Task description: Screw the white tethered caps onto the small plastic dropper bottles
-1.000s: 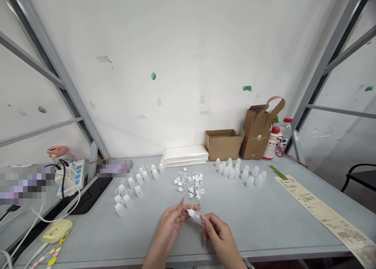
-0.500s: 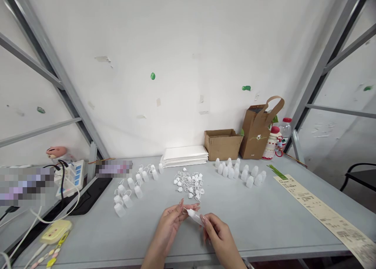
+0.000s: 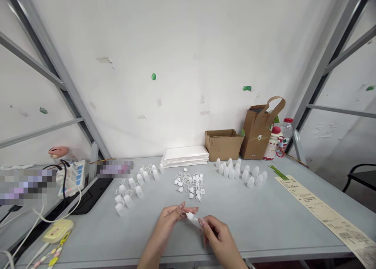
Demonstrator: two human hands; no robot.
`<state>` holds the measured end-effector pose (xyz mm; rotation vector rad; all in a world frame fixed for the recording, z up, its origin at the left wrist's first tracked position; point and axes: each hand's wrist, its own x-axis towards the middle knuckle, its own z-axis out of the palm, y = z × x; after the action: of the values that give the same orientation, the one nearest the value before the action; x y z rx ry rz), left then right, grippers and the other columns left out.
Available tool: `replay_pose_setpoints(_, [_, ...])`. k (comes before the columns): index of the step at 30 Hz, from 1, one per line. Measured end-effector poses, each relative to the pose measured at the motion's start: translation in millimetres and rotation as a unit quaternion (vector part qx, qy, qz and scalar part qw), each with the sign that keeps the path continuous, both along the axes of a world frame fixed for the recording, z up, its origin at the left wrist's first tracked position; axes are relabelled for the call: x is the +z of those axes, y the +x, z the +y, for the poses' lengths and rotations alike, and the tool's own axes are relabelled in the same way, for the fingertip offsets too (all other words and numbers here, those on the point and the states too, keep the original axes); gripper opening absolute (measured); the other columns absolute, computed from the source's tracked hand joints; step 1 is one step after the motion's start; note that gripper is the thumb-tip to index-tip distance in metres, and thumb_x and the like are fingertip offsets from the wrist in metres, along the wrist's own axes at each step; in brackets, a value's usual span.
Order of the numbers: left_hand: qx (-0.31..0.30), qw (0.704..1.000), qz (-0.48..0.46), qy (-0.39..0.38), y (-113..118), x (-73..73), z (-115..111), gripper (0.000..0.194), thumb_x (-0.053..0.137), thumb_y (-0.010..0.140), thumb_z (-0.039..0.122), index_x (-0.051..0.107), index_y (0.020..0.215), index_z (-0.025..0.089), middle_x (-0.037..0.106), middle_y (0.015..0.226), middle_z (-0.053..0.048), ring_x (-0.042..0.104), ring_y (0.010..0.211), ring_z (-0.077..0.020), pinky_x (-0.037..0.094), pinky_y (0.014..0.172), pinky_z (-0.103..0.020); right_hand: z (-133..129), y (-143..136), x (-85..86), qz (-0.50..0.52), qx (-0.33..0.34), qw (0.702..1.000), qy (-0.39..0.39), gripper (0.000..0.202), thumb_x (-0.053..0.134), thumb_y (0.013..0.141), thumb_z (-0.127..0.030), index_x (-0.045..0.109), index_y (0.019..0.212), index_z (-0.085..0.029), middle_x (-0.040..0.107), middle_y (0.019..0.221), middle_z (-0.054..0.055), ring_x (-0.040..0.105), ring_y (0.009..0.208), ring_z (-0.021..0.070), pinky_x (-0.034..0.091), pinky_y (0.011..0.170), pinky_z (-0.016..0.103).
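Observation:
Above the front part of the grey table, a small white plastic squeeze bottle is tilted, its pointed white cap towards the left. My right hand grips the bottle's body between thumb and fingers. At the cap end, my left hand pinches the tip or its thin strap; the exact grip is too small to make out. Beyond my hands lies a loose heap of white caps with looped straps. Several capped bottles stand at the left, and several bottles without straps stand at the right.
A stack of flat white boards, an open cardboard box and a brown paper bag line the wall. A long printed paper strip lies at right. Cables, a power strip and a yellow device occupy the left.
My left hand's thumb and fingers have closed nearer the cap's tip, where a small loop showed before. The bottle stays in my right hand. The view has shifted slightly.

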<state>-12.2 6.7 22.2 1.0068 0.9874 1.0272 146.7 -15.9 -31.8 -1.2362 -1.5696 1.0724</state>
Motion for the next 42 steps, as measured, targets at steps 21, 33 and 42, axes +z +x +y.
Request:
replay_pose_setpoints(21, [0.062, 0.994, -0.094, 0.000, 9.7, -19.9, 4.9, 0.044, 0.060, 0.071, 0.051, 0.073, 0.081, 0.009, 0.072, 0.096, -0.017, 0.062, 0.100, -0.0307, 0.038, 0.097, -0.043, 0.8, -1.2, -2.3, 0.042, -0.030, 0.999, -0.017, 0.044, 0.036, 0.085, -0.056, 0.047, 0.064, -0.018, 0.043, 0.050, -0.005, 0.042, 0.049, 0.0115, 0.033, 0.051, 0.022])
replay_pose_setpoints(33, [0.112, 0.992, 0.000, 0.054, 17.9, -29.8, 1.3, 0.032, 0.065, 0.067, 0.046, 0.074, 0.075, 0.016, 0.074, 0.088, -0.010, 0.065, 0.093, -0.0286, 0.043, 0.094, -0.042, 1.0, 3.3, -2.5, 0.015, -0.003, 1.000, 0.015, 0.037, 0.040, 0.087, -0.047, 0.053, 0.068, -0.018, 0.054, 0.056, -0.001, 0.050, 0.054, 0.0135, 0.040, 0.054, 0.022])
replay_pose_setpoints(42, [0.103, 0.959, 0.183, 0.189, -10.6, -15.5, -15.7, 0.030, 0.054, 0.078, 0.041, 0.070, 0.096, 0.023, 0.062, 0.119, -0.007, 0.054, 0.113, -0.0236, 0.041, 0.098, -0.038, 4.8, 1.5, 0.3, -0.118, 0.049, 0.977, 0.170, 0.018, 0.048, 0.087, -0.025, 0.058, 0.102, -0.021, 0.064, 0.090, 0.007, 0.060, 0.083, 0.0191, 0.049, 0.075, 0.029])
